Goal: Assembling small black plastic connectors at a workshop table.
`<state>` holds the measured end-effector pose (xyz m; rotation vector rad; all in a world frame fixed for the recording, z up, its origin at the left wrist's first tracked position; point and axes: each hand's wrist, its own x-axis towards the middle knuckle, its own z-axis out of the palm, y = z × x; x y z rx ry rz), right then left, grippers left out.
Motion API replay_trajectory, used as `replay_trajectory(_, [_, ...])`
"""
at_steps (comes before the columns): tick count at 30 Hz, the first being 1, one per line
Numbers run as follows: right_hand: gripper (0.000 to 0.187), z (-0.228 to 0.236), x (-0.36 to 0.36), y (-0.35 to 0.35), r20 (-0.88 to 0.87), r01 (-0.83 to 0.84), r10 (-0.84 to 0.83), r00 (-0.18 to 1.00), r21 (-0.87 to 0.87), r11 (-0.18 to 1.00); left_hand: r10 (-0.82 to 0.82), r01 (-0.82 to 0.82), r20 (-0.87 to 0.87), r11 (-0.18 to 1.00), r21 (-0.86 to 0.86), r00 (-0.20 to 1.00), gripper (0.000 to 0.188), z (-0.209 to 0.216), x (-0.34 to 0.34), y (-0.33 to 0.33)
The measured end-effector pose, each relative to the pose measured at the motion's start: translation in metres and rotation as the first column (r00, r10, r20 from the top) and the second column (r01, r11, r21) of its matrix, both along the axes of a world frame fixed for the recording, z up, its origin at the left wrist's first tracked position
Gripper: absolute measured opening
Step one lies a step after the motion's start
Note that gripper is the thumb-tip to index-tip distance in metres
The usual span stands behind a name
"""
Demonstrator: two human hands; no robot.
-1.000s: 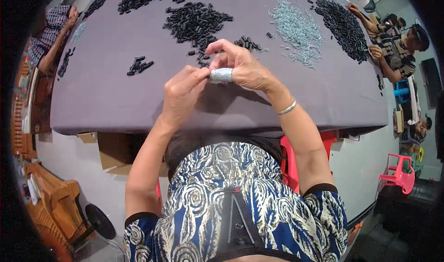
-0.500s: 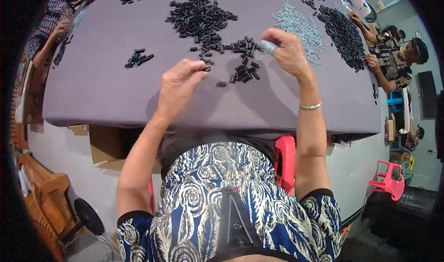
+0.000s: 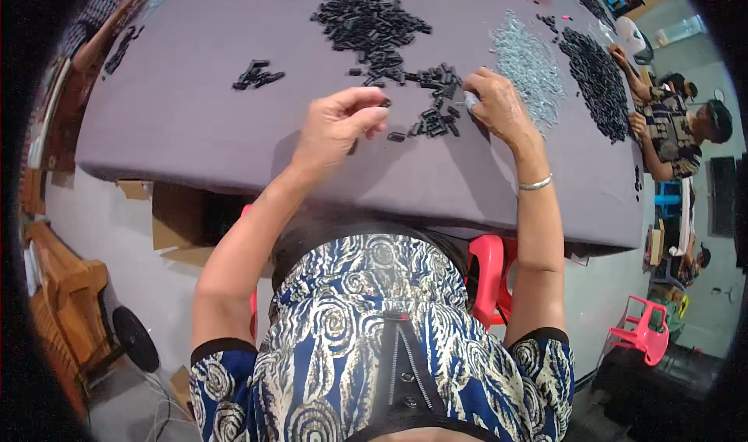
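Note:
My left hand [image 3: 339, 128] is raised over the near part of the table. Its thumb and forefinger pinch a small black cylindrical piece [image 3: 386, 103], mostly hidden by the fingertips. To the right, my right hand [image 3: 499, 108] hovers beside the loose black pieces with its fingers pinched together. One of its fingers wears a pale grey wrap [image 3: 471, 99]; whatever lies between the fingertips is hidden. Between the hands is a small cluster of black pieces [image 3: 433, 122], and a single black piece [image 3: 396, 137] lies just left of it.
A large pile of black pieces [image 3: 366, 25] lies farther back. Right of my right hand spreads a heap of small silvery bits [image 3: 526, 68]. A small black group [image 3: 257, 76] sits left. Co-workers' hands [image 3: 637, 122] work along the right edge, beside another black heap [image 3: 596, 83].
The view has shifted, so the table's contents appear farther right and higher. My right hand has come nearer to me. My left hand keeps its pinch, its thumb now plainer to see.

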<state>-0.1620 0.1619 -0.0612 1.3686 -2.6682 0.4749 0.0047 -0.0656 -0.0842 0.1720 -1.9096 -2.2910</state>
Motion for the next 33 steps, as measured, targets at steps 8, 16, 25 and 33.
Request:
replay_trajectory(8, [0.015,0.009,0.018,-0.028,0.084,0.075,-0.047,0.995,-0.362,0.929,0.019,-0.023,0.053,0.996,0.081,0.998,0.019,-0.007,-0.004,0.002])
replay_trajectory(16, [0.012,0.002,0.008,-0.019,0.203,0.214,-0.138,0.970,-0.427,0.879,0.071,-0.071,0.000,0.991,0.112,0.997,0.019,-0.009,-0.004,0.002])
replay_trajectory(25, [0.010,0.004,0.002,0.010,0.298,0.100,-0.025,0.954,-0.238,0.966,0.087,-0.088,0.014,0.994,0.067,0.996,0.019,-0.011,-0.005,0.004])
replay_trajectory(33, [0.014,0.002,0.010,-0.002,0.211,0.033,-0.007,0.978,-0.119,0.992,0.077,-0.078,0.039,0.996,0.046,0.996,0.020,-0.008,-0.002,0.004])
